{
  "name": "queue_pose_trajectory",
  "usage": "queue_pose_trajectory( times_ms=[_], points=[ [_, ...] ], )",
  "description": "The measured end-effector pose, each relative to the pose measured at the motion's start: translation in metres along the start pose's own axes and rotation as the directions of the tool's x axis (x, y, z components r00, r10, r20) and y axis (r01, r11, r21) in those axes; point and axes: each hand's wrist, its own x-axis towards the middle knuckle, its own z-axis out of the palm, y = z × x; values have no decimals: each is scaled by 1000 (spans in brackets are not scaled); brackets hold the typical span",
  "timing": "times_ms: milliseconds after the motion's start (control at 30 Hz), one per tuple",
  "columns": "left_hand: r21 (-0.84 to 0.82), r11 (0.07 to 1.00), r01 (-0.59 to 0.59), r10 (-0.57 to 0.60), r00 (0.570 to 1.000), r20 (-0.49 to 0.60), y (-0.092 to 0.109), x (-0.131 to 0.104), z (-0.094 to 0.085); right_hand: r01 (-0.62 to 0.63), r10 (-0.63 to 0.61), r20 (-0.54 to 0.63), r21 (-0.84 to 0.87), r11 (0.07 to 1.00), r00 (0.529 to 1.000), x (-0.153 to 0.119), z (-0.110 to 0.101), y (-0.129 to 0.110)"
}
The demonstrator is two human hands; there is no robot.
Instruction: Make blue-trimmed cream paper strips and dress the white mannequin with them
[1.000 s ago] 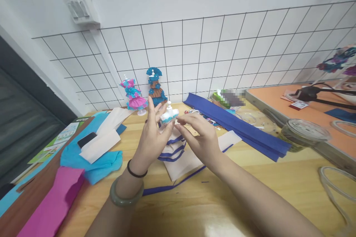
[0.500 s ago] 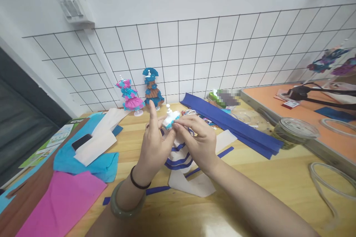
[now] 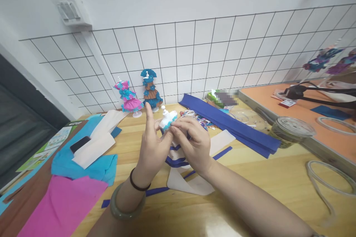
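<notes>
gripping the little white figure (image 3: 168, 117) in my left hand (image 3: 153, 150), right hand (image 3: 196, 143) pinched at its blue trim (image 3: 166, 126), light touch needed imo

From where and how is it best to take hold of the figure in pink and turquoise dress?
Best pinch its round white base, coming low from the near side, where it shows below the skirt. The pink figure stands upright, its ruffles look easy to crush, and the blue-brown figure stands close on its right.
</notes>
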Motion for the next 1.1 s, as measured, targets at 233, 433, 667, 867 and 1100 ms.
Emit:
queue_pose_trajectory(
  times_ms=[233,433,667,867,1100],
  points=[
    [-3,1000,23,-23,1000,-17,-1,-1,0,-1,2,-4,30,1000,1000,-1,0,2],
    [70,997,-16,17,1000,-13,-2,-1,-1,16,-16,-13,26,1000,1000,-2,2,2],
    [46,999,-7,8,1000,-8,-1,-1,1,16,-16,-3,8,1000,1000,-3,2,6],
    [-7,999,39,-39,999,-17,-1,2,2,23,-24,3,27,999,1000,-2,2,7],
    [-85,995,55,-55,998,-4,-2,4,2,-30,28,33,71,997,999,1,-1,4]
  ],
)
